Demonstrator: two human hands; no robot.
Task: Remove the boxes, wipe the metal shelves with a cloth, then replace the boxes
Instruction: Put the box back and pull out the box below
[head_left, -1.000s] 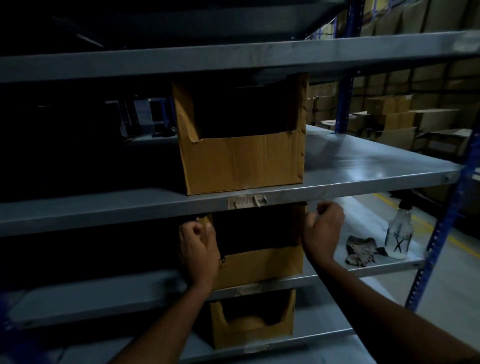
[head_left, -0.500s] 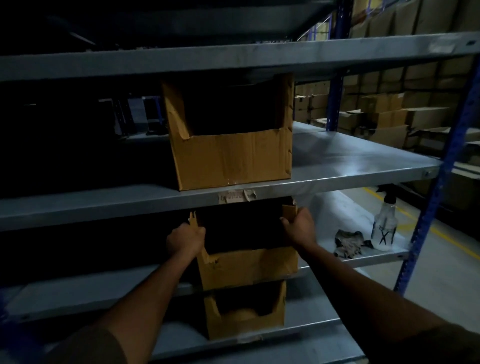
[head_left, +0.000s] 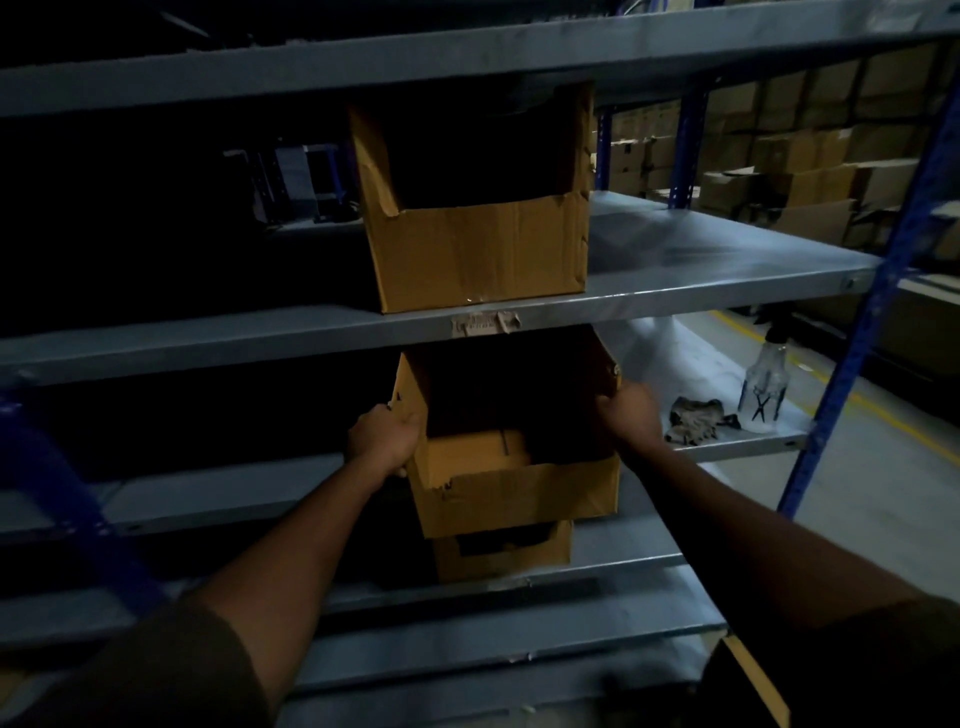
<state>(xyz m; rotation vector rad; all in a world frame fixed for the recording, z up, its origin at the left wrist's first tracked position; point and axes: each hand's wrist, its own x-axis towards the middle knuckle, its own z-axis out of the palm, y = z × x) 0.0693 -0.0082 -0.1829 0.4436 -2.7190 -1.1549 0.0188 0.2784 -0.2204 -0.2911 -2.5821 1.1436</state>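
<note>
Shelving (head_left: 675, 291): grey metal decks on blue uprights, several levels, left side lost in darkness
Stacked cartons (head_left: 810, 156): brown, piled in the background to the right, beyond the rack
Upper box (head_left: 480, 254): open-fronted cardboard, seated on the level above the hands, front edge flush with the deck lip, torn paper label (head_left: 485, 323) on the lip just below
Middle box (head_left: 514, 493): open-fronted cardboard, gripped on both side walls, front face jutting out past the shelf edge and overlapping the box beneath
Lower box (head_left: 501, 553): cardboard, one level down, mostly hidden behind the middle box
Left hand (head_left: 384, 439): curled round the left wall of the middle box, thumb toward the front, fingers wrapped behind
Right hand (head_left: 631, 418): clamped on the right wall of the middle box near its upper corner, fingers folded over the edge
Spray bottle (head_left: 763, 395): clear, upright, dark trigger head, near the right end of the middle box's shelf
Cloth (head_left: 696, 418): crumpled, grey-brown, lying just left of the spray bottle, between it and the right hand, touching neither the hand nor the middle box
</note>
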